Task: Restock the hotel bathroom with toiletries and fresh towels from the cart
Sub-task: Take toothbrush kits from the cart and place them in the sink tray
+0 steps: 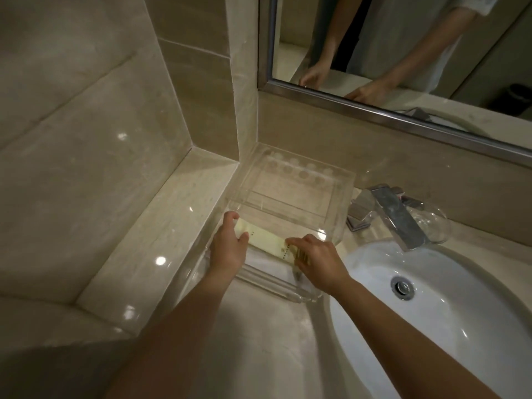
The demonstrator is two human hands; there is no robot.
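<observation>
A bathroom, probably a hotel's: a white sink basin [437, 335] with a metal drain fills the lower right, set in a pale stone desk [259, 341]. A chrome faucet [394, 214] stands behind it, a steel-framed mirror [403, 53] spans the upper right, glossy beige wall tiles [86, 110] cover the left, and a clear tray [331, 197] sits at centre.

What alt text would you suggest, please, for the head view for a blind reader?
A left hand and right hand hold a pale yellow packet inside a clear acrylic tray on a beige counter, beside a white sink and chrome tap.
</observation>
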